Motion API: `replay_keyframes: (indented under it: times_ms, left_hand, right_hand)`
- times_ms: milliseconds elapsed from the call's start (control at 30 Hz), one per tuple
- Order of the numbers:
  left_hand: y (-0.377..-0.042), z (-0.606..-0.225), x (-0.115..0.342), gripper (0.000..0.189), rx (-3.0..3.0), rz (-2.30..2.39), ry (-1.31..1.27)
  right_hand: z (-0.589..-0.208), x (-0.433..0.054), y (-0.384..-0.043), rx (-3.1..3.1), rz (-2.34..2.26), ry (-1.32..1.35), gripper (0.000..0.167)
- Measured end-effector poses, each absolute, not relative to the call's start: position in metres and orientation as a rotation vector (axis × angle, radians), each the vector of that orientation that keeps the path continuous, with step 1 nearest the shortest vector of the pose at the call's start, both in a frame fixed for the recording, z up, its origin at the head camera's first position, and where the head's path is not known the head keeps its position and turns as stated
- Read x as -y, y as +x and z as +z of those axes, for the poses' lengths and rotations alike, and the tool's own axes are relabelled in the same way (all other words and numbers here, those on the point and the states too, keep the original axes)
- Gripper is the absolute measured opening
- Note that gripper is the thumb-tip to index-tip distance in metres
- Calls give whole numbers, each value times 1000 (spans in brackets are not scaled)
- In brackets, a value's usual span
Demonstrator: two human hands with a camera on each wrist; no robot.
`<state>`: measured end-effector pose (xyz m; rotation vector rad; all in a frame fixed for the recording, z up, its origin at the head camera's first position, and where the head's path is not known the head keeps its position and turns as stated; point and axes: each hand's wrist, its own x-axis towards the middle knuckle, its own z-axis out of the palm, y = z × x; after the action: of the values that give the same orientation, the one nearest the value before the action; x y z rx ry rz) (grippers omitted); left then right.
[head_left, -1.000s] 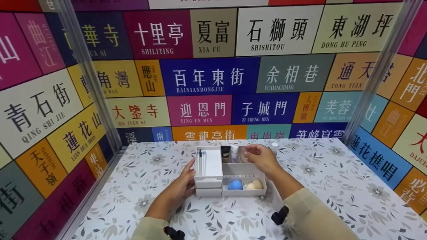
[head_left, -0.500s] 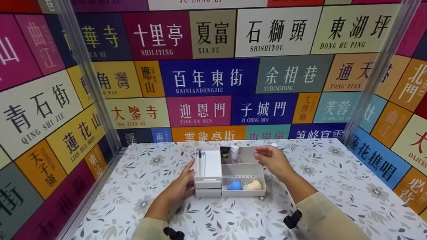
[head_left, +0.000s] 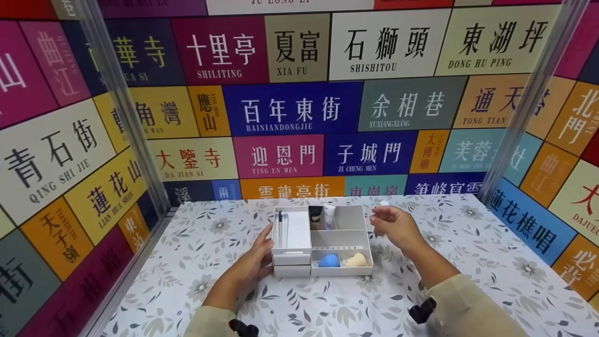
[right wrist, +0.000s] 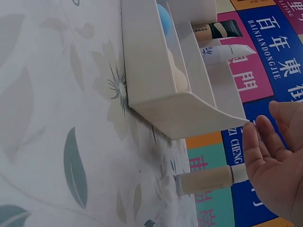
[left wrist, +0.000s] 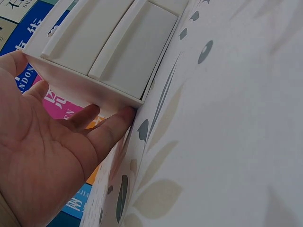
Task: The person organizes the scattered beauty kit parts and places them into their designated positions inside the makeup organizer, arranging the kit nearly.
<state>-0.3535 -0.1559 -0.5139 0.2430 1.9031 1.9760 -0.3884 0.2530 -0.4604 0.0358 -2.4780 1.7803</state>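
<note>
A white desktop organizer box stands on the table. My left hand rests against its left side, fingers extended along the wall in the left wrist view. Just off the back right corner hovers my right hand, fingers loosely bent with nothing visible in them. In the right wrist view its fingertips overlap the box's rim. A black-capped tube and a white tube stand in the back compartment. The front compartment holds a blue makeup sponge and a beige makeup sponge. Slim brushes lie in the left top tray.
Behind the right hand, a beige foundation bottle with a white cap stands on the table. The tabletop has a floral cover. Printed sign panels enclose the back and sides, with clear posts at the corners.
My right hand has drawn away to the right, from over the back compartment to outside the box, uncovering that compartment. The left hand has stayed in place at the box's side.
</note>
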Motion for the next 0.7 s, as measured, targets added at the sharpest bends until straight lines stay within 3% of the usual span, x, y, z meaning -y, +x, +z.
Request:
replay_keyframes:
  times_ms: [700]
  left_hand:
    - [-352,-512,155,64,-1903,1978,244]
  right_hand:
    - [-477,-287,-404,2511,1692,-96,46]
